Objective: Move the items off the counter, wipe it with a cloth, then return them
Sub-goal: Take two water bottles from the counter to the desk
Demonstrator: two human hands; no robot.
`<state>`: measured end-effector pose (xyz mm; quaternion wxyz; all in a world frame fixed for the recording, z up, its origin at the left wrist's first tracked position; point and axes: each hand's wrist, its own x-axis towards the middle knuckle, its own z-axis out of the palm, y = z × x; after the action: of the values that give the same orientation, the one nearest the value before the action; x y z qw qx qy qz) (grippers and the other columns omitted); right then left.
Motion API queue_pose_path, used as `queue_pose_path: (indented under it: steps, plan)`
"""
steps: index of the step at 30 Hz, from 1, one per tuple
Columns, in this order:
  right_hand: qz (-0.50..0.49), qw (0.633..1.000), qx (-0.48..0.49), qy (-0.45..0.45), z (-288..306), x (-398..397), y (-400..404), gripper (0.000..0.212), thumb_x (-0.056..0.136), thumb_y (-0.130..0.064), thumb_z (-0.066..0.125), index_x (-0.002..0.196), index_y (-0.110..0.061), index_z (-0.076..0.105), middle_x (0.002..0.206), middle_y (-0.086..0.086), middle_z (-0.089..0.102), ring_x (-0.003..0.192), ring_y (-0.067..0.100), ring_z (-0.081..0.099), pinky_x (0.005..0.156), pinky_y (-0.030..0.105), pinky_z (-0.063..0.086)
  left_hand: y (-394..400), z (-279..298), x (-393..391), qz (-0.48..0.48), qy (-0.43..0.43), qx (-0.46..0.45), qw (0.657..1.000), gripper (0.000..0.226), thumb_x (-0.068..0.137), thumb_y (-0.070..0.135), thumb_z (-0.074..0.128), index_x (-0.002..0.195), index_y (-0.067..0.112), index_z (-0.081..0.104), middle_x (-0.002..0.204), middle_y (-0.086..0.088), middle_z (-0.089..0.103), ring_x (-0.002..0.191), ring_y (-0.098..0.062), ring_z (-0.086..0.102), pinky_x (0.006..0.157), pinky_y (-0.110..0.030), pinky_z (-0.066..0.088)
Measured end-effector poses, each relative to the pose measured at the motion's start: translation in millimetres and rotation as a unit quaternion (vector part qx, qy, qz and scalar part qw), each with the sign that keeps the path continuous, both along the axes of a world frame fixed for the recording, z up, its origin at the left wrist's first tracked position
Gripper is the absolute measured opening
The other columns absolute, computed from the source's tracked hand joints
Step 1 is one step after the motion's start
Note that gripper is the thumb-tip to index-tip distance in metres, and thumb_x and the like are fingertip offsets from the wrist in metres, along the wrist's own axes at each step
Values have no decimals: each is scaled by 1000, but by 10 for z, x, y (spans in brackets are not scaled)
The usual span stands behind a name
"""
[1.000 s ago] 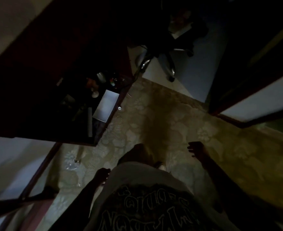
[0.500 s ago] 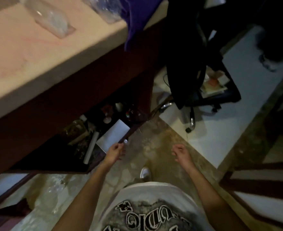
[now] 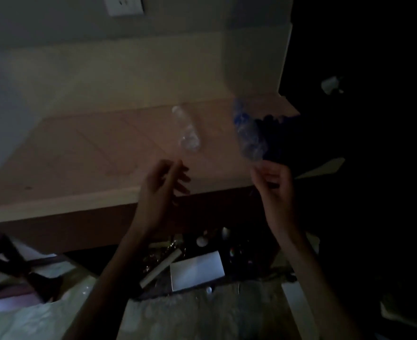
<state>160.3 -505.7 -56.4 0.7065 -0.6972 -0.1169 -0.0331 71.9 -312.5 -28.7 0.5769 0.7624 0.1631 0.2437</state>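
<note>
The picture is dim and blurred, so much is hard to make out. Beyond the right hand (image 3: 273,182) the right part of the scene sinks into black, and a dark cloth (image 3: 279,136) heaped there can only be told by its outline; whether it lies wholly on the table (image 3: 79,153) cannot be told. Two clear plastic bottles show. One bottle (image 3: 186,130) lies on the table just beyond the left hand (image 3: 164,179), apart from the fingertips. The second bottle (image 3: 248,133), with a bluish tint, stands or leans just above the right hand, against the cloth; contact with the fingers cannot be told. Both hands are raised at the table's near edge, fingers spread and loosely curled, holding nothing. Below the hands, under the table, an open shelf (image 3: 251,256) holds small clutter too dark to count, with one white sheet (image 3: 197,269) and one pale stick-like piece (image 3: 160,268) readable. One wall socket (image 3: 125,4) is cut off by the top edge. Half a second earlier the hands hung low near the floor, with the view pointed down; now both are lifted toward the bottles.
</note>
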Motion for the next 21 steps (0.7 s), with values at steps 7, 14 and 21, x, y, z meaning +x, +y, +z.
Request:
queue_pose_path:
  steps: [7, 14, 21]
  plan:
    - [-58, 970, -213, -102, 478, 1071, 335, 61, 72, -59, 68, 100, -6, 58, 102, 3, 54, 110, 30, 50, 94, 45, 43, 443, 486, 1218, 150, 71, 137, 976, 54, 93, 52, 53, 113, 2, 56, 113, -17, 60, 109, -29, 60, 88, -40, 47]
    - [-90, 911, -401, -43, 491, 1416, 771, 94, 66, -72, 65, 120, 3, 45, 128, 19, 44, 127, 36, 35, 107, 44, 30, 478, 281, 1813, 160, 288, 148, 932, 109, 89, 57, 57, 152, -8, -4, 162, -27, -2, 151, -39, 0, 121, -46, 9]
    - [-48, 886, -462, 5, 447, 1545, 987, 66, 74, -48, 70, 120, -4, 50, 127, 17, 52, 121, 35, 46, 97, 40, 45, 590, 243, 1833, 138, 307, 130, 933, 112, 85, 55, 64, 151, -10, 1, 160, -27, 11, 148, -38, 20, 116, -41, 27]
